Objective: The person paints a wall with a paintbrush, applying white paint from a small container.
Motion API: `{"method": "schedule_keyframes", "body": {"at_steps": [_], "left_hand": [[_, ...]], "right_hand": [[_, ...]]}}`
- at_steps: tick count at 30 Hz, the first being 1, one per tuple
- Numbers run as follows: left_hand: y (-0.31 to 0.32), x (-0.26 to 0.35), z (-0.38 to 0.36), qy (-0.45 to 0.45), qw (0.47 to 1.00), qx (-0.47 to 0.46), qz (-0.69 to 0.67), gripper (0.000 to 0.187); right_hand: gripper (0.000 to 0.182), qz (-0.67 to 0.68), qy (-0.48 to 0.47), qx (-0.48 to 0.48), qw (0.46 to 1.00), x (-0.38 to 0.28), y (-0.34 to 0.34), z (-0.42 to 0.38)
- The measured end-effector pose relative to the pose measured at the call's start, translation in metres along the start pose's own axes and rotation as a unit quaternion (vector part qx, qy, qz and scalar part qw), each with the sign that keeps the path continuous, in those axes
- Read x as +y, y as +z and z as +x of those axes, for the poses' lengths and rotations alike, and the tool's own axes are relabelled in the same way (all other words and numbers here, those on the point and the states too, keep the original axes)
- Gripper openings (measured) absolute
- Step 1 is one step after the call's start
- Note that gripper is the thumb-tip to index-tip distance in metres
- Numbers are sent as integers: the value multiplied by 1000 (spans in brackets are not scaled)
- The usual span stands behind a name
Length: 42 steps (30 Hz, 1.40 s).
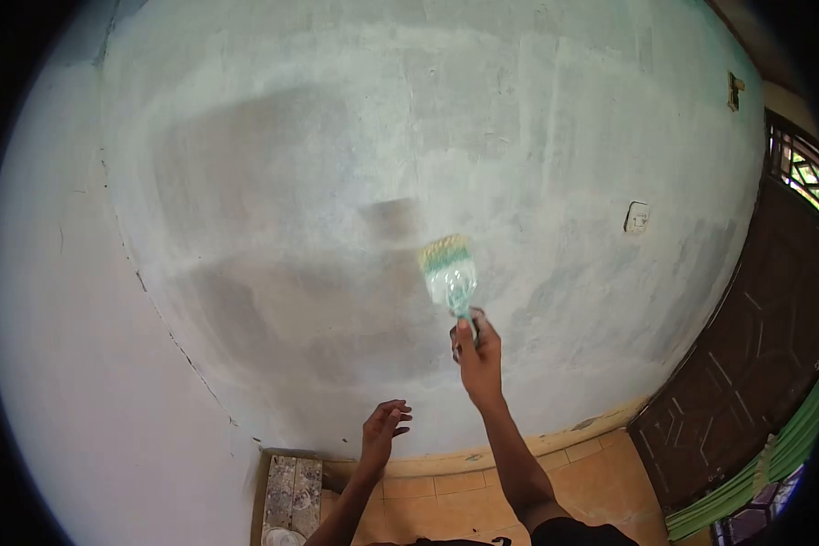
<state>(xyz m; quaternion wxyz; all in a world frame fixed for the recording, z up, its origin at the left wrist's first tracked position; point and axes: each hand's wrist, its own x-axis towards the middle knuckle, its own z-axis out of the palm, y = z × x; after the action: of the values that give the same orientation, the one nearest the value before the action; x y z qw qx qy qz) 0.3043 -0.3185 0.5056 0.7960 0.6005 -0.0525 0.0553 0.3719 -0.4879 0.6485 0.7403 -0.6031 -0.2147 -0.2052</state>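
Observation:
My right hand (479,353) is wrapped round the handle of a wide paintbrush (451,280), bristles pointing up. The brush has a pale green handle and yellowish bristles with green at their base. It overlaps the middle of the patchy, whitish wall (482,168), beside a darker grey-brown area (337,309). A smaller dark patch (393,219) lies just above and left of the bristles. Lower and to the left, my left hand (388,431) is raised in front of the wall, holding nothing, its fingers loosely bent and apart.
A paint-spotted wooden bench (293,487) stands in the lower left corner, with a whitish round container (284,537) on it. Orange tiles (437,510) cover the floor. On the right are a light switch (637,217), a brown door (746,337) and a green curtain (773,464).

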Motion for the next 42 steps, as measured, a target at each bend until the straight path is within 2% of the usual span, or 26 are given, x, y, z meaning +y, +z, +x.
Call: {"method": "schedule_keyframes", "body": {"at_steps": [3, 6, 12, 17, 23, 29, 32, 34, 35, 36, 37, 38, 39, 40, 41, 42], "left_hand": [[10, -8, 2, -9, 1000, -19, 11, 29], [9, -9, 5, -10, 999, -27, 22, 29], [-9, -14, 11, -14, 1000, -1, 13, 29], [-24, -29, -1, -49, 999, 20, 10, 29], [-32, -47, -17, -110, 994, 25, 16, 29], [-37, -55, -2, -100, 995, 7, 19, 31], [-39, -41, 27, -25, 998, 3, 50, 28], [-48, -24, 62, 75, 985, -20, 152, 27], [-42, 8, 76, 75, 976, -7, 203, 25], [-36, 39, 91, 99, 977, 0, 190, 23], [-35, 68, 109, 169, 961, -6, 218, 22], [-30, 102, 124, 245, 937, -6, 250, 22], [-27, 131, 146, 373, 877, 2, 302, 23], [-18, 167, 159, 419, 847, 18, 326, 26], [-11, 193, 178, 514, 775, 64, 361, 30], [-6, 224, 196, 519, 764, 56, 380, 34]], "right_hand": [[29, 99, 30, -8, 995, -25, 3, 28], [31, 61, 23, -14, 998, -50, 8, 65], [33, 61, 15, -86, 994, -81, 19, 150], [33, 49, -7, -90, 995, -94, 40, 224], [29, 55, -40, -86, 994, -111, 68, 276], [29, 48, -44, -92, 994, -101, 75, 301], [29, 55, -19, -77, 995, -88, 72, 290], [29, 63, 8, -82, 995, -77, 66, 276], [29, 47, 12, -73, 996, -76, 65, 269], [29, 31, 16, -64, 997, -78, 64, 261], [30, 14, 19, -57, 998, -81, 64, 258], [30, 14, -6, -61, 998, -86, 67, 261], [30, 16, -29, -64, 997, -91, 70, 269], [30, 17, -54, -66, 996, -96, 72, 279], [30, 14, -54, -64, 996, -100, 73, 293], [30, 10, -55, -63, 996, -105, 74, 308]]}}
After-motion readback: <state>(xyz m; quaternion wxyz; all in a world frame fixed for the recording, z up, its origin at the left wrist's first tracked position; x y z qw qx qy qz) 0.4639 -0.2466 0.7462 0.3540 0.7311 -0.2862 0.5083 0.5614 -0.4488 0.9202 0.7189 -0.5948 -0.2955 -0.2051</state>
